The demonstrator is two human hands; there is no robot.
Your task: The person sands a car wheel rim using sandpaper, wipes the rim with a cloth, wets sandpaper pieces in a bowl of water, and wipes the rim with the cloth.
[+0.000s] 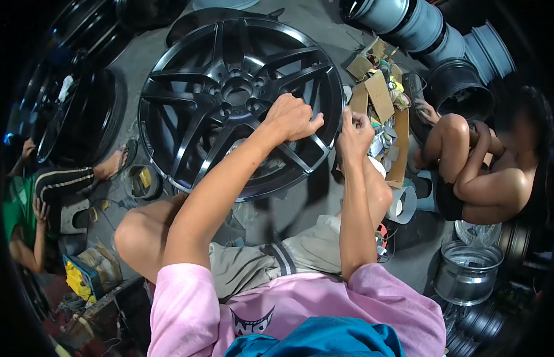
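A glossy black alloy wheel rim (227,134) with split spokes lies face up in front of my knees. My left hand (290,117) is curled into a fist over its right-hand spokes, thumb sticking out to the right. Whatever that fist holds, if anything, is hidden under the fingers. At the right edge of the rim is my right hand (355,138), fingers bent and drawn together, the index finger pointing up. I cannot make out what is between its fingers, nor whether it touches the rim.
A cardboard box (401,143) of assorted supplies stands right of the rim. Beyond it are grey wheel barrels (446,44). One person (485,160) crouches at right; another (24,202) sits at left. A silver rim (469,273) and a small black bucket (143,181) stand on the floor.
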